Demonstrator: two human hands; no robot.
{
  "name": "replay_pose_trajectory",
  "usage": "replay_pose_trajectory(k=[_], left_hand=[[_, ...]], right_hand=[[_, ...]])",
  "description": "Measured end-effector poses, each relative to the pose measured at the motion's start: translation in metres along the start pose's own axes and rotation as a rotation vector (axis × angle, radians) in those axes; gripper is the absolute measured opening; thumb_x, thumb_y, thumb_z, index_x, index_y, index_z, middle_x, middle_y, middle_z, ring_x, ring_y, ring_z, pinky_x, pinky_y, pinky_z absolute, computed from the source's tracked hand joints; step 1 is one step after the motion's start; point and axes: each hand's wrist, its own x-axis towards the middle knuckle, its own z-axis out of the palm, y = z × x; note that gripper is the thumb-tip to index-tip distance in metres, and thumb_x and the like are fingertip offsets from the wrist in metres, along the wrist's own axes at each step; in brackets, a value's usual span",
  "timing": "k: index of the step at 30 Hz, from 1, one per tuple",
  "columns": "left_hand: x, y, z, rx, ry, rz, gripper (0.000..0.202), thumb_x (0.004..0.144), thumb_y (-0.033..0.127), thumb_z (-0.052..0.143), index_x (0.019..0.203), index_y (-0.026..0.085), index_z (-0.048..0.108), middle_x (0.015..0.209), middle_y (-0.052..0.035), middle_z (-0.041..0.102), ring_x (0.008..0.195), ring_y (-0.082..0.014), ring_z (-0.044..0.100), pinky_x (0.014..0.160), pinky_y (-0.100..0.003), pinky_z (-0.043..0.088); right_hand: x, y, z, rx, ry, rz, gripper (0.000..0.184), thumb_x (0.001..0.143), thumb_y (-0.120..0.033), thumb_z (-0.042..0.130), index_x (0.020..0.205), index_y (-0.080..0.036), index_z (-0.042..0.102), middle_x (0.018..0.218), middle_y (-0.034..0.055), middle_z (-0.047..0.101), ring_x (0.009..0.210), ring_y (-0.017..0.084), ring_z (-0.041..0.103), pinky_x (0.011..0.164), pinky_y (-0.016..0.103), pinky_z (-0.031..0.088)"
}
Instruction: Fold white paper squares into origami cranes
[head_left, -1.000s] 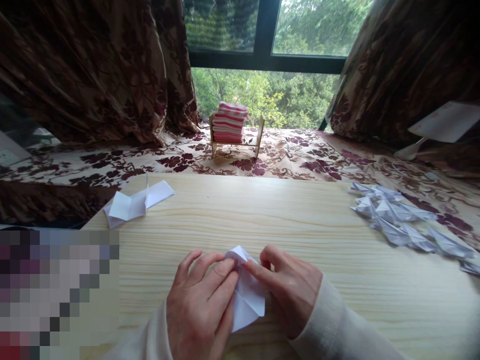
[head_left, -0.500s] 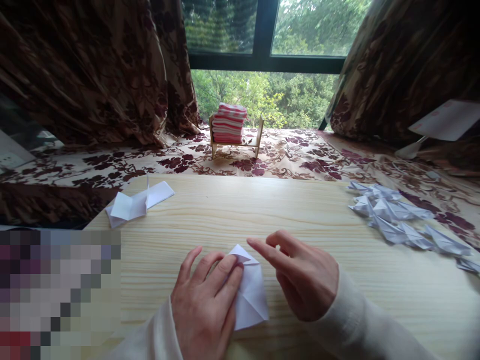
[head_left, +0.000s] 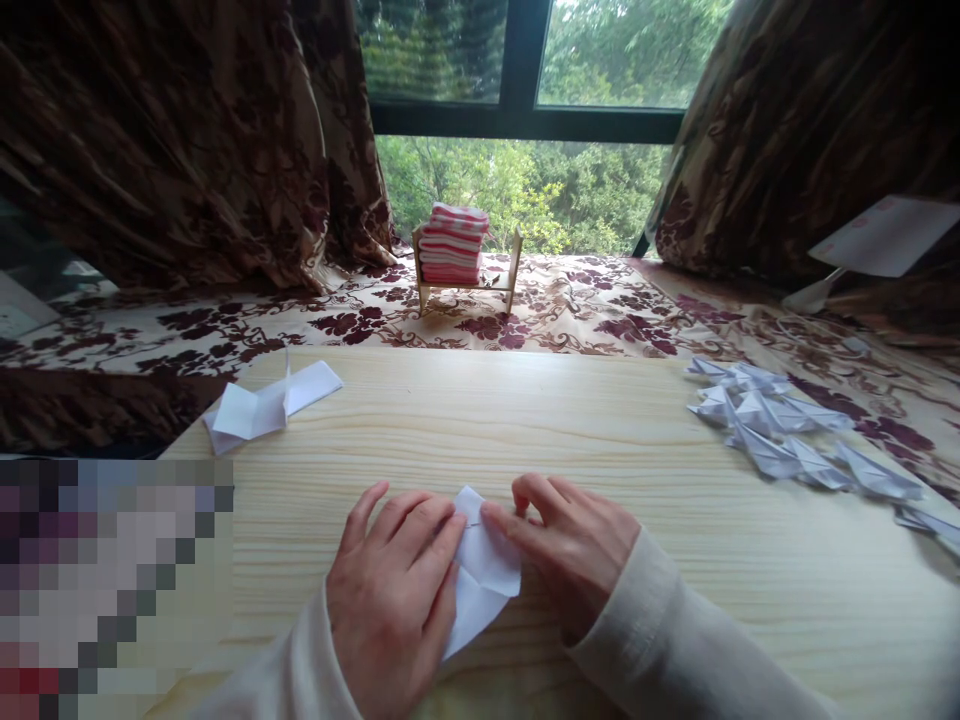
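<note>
A piece of white folded paper [head_left: 480, 565] lies on the light wooden table in the middle of the head view, its point facing away from me. My left hand [head_left: 397, 580] covers its left side, holding it down with index finger and thumb. At the paper's upper right, my right hand [head_left: 574, 545] grips the edge; a fingertip rests on the paper and the other fingers are curled. The right side of the sheet is folded partly inward and slightly raised. My right thumb is mostly hidden.
Several folded white paper pieces [head_left: 780, 425] are clustered at the table's right. Some more folded paper [head_left: 251, 410] lies at the far left corner. Beyond the table [head_left: 420, 410], a small wooden rack [head_left: 514, 270] holds stacked pink-and-white cloths [head_left: 451, 247] on the floral-covered sill.
My right hand has moved left and down onto the paper from just beside it. The paper's right side has been folded inward. My left hand still holds the paper down.
</note>
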Motion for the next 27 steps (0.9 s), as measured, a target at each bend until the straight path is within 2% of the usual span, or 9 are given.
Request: replay_pose_trajectory(k=[5,7,9,12,15,18,22,24,27], left_hand=[[0.001,0.002,-0.005,0.060,-0.102,0.065,0.030,0.081,0.019,0.041,0.104,0.015,0.060,0.117,-0.0052,0.058,0.114,-0.0233,0.043,0.103,-0.045,0.019],[0.003,0.005,-0.009,0.059,-0.150,0.069,0.031,0.081,0.020,0.041,0.106,0.015,0.059,0.118,-0.0049,0.057,0.114,-0.0226,0.043,0.104,-0.045,0.017],[0.004,0.007,-0.010,0.058,-0.165,0.047,0.031,0.080,0.023,0.042,0.106,0.015,0.059,0.111,-0.0048,0.060,0.107,-0.0217,0.047,0.105,-0.044,0.016],[0.003,0.012,-0.008,0.087,-0.146,0.004,0.033,0.079,0.026,0.041,0.103,0.014,0.060,0.095,-0.0059,0.062,0.094,-0.0215,0.051,0.102,-0.045,0.019],[0.001,0.015,-0.005,0.121,-0.112,-0.015,0.033,0.079,0.027,0.039,0.101,0.014,0.061,0.086,-0.0066,0.060,0.088,-0.0218,0.051,0.098,-0.048,0.024],[0.005,0.017,-0.005,0.083,-0.107,-0.011,0.029,0.079,0.023,0.040,0.097,0.014,0.060,0.100,-0.0085,0.060,0.099,-0.0234,0.049,0.099,-0.047,0.024],[0.013,0.013,-0.009,-0.028,-0.193,0.051,0.025,0.079,0.016,0.036,0.087,0.016,0.059,0.122,-0.0072,0.053,0.120,-0.0229,0.036,0.103,-0.045,0.018],[0.015,0.012,-0.010,-0.061,-0.236,0.065,0.024,0.077,0.016,0.036,0.087,0.017,0.058,0.117,-0.0064,0.056,0.118,-0.0218,0.039,0.104,-0.045,0.017],[0.011,0.012,-0.013,-0.075,-0.251,0.062,0.027,0.074,0.018,0.040,0.095,0.018,0.058,0.110,-0.0045,0.059,0.108,-0.0210,0.046,0.104,-0.045,0.015]], right_hand=[[-0.001,0.012,-0.005,0.207,0.039,0.038,0.032,0.076,-0.012,0.043,0.101,-0.025,0.058,0.086,0.0037,0.060,0.062,0.012,0.054,0.052,0.022,0.036],[-0.001,0.016,-0.009,0.370,0.109,0.098,0.034,0.079,-0.013,0.039,0.108,-0.020,0.056,0.087,0.0051,0.061,0.060,0.011,0.054,0.053,0.021,0.037],[0.000,0.017,-0.014,0.499,0.115,0.185,0.026,0.084,-0.022,0.039,0.097,-0.018,0.061,0.075,0.0040,0.061,0.054,0.010,0.051,0.051,0.021,0.036],[0.001,0.013,-0.021,0.565,-0.101,0.306,0.043,0.082,-0.045,0.040,0.059,-0.017,0.062,0.048,0.0001,0.052,0.043,0.009,0.043,0.044,0.022,0.030],[0.000,0.006,-0.024,0.597,-0.330,0.369,0.050,0.071,-0.060,0.047,0.048,-0.017,0.059,0.039,-0.0012,0.046,0.039,0.009,0.040,0.040,0.021,0.024],[0.000,0.000,-0.019,0.613,-0.380,0.373,0.028,0.062,-0.043,0.061,0.050,-0.018,0.061,0.042,-0.0017,0.052,0.040,0.008,0.042,0.041,0.020,0.025],[0.001,0.002,-0.012,0.650,-0.305,0.366,0.013,0.065,-0.023,0.056,0.057,-0.017,0.064,0.048,-0.0020,0.055,0.045,0.008,0.043,0.045,0.020,0.029],[0.001,0.007,-0.016,0.658,-0.300,0.402,0.025,0.071,-0.032,0.054,0.053,-0.016,0.062,0.044,-0.0028,0.048,0.044,0.008,0.039,0.043,0.020,0.026],[-0.002,0.014,-0.028,0.697,-0.510,0.369,0.054,0.075,-0.057,0.043,0.042,-0.016,0.051,0.039,-0.0051,0.027,0.039,0.006,0.027,0.037,0.021,0.018]])
